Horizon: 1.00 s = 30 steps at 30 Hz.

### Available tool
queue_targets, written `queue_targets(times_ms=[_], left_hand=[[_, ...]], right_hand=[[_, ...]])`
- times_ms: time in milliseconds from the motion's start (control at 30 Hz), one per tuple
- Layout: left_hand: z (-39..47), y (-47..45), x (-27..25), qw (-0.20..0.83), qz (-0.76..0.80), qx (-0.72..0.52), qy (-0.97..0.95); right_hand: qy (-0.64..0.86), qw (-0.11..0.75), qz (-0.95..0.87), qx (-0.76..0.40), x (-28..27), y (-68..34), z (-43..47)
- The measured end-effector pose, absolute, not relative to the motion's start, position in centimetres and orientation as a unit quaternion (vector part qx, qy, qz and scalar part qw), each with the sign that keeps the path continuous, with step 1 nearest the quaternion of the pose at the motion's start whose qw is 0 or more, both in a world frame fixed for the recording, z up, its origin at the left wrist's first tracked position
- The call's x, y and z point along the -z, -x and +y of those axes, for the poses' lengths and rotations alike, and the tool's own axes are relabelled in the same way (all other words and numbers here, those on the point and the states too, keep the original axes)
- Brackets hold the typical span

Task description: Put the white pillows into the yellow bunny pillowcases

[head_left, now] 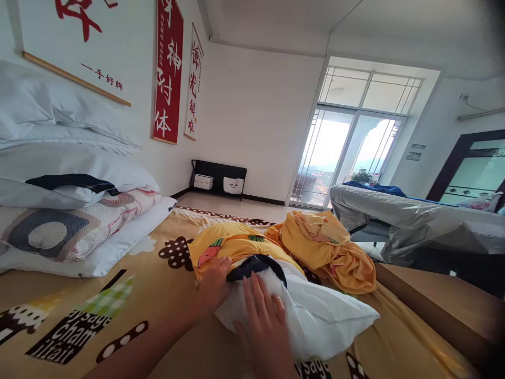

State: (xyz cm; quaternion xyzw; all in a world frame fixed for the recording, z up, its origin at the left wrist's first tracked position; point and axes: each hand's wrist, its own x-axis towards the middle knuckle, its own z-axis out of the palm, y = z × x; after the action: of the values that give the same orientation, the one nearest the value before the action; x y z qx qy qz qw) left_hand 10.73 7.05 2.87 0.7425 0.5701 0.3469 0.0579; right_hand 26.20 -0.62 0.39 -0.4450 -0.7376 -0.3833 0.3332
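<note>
A white pillow (323, 310) lies in front of me on the bed, its far part inside a yellow pillowcase (236, 239) with a printed fruit-like pattern. A dark, shiny panel (258, 265) shows on the pillow by the case's opening. My left hand (215, 284) is closed on the near left edge of the pillowcase, beside the dark panel. Flat on the white pillow, just right of it, rests my right hand (263, 310) with fingers stretched out, pressing the fabric. The underside of the pillow is hidden.
Several stacked pillows (79, 163) stand at the left. Crumpled yellow fabric (327, 247) lies beyond the pillow to the right. The patterned bed sheet (158, 305) spreads beneath. A plastic-covered table (394, 210) is at the right, a black rack (219, 179) by the far wall.
</note>
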Motion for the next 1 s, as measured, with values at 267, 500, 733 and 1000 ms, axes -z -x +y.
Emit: queue_targets(times_ms=[267, 500, 733, 1000], left_hand=[[7.6, -8.8, -3.1, 0.131, 0.462, -0.381, -0.79], [7.5, -10.4, -1.5, -0.162, 0.393, -0.319, -0.847], [6.5, -8.0, 1.5, -0.31, 0.352, -0.352, -0.81], [8.0, -4.1, 2.9, -0.281, 0.363, -0.391, -0.798]], right_hand=[[0.45, 0.302, -0.777, 0.32, 0.7, -27.1, 6.3], [0.426, 0.226, -0.829, 0.282, 2.9, -24.7, 7.1], [0.496, 0.278, -0.788, 0.235, 1.0, -26.9, 6.0], [0.537, 0.297, -0.754, 0.236, -0.6, -28.8, 5.3]])
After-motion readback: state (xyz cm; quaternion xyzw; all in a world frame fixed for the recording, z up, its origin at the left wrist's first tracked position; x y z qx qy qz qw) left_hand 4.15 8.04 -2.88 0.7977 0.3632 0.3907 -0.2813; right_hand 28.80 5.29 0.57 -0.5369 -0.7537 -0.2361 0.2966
